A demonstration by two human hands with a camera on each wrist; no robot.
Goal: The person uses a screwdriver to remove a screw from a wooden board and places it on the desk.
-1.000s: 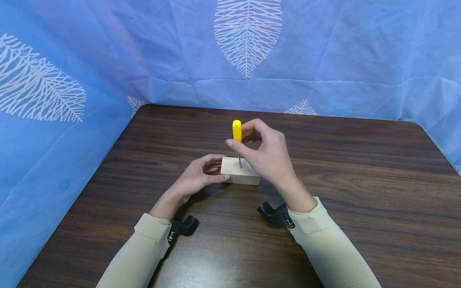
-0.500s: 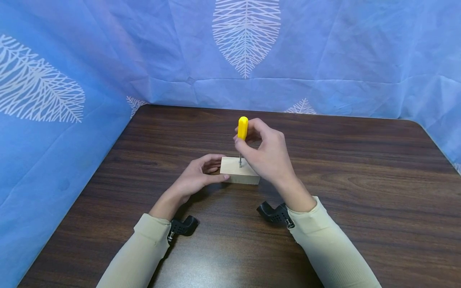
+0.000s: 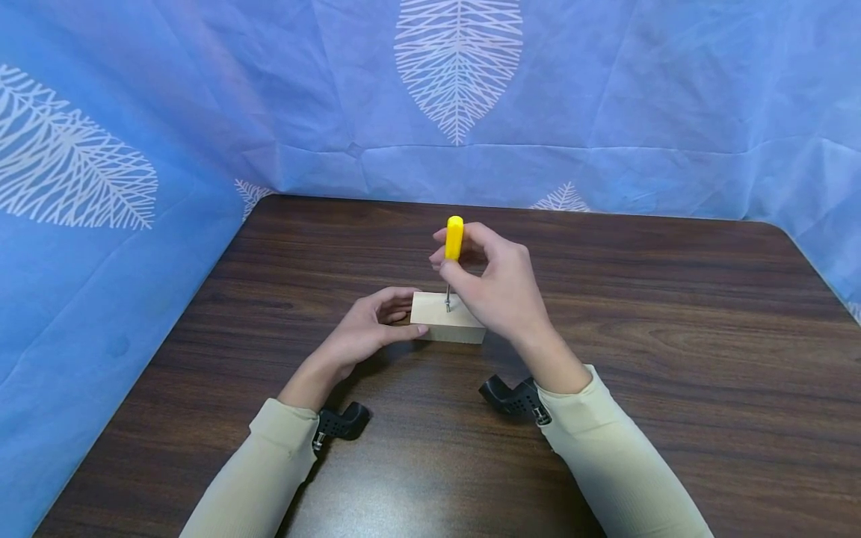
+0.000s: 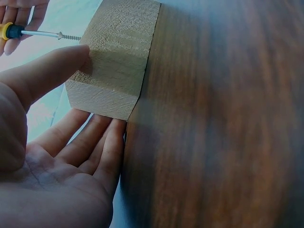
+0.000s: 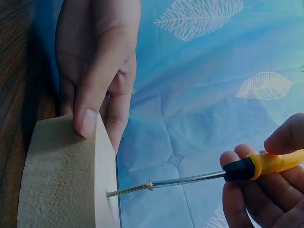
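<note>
A pale wooden block [image 3: 437, 321] lies on the dark table. My left hand [image 3: 366, 325] grips its left end, thumb on the near side and fingers behind; the left wrist view shows the thumb pressing the block [image 4: 114, 61]. A screw [image 5: 128, 190] stands in the block's top face, much of its thread showing. The tip of a screwdriver [image 3: 454, 239] with a yellow handle and black collar meets the screw head, roughly in line with it. My right hand [image 3: 504, 288] pinches the screwdriver's handle [image 5: 275, 163] between thumb and fingers, above the block.
The brown wood-grain table [image 3: 673, 336] spreads around the block. Behind it and at the left hangs a blue cloth [image 3: 303, 90] with white leaf prints. Black wrist-worn cameras [image 3: 346, 422] sit under both light sleeves.
The screwdriver's handle has swung from a left lean to nearly upright, and the right fingers have shifted around it. The left hand and the block have stayed almost still.
</note>
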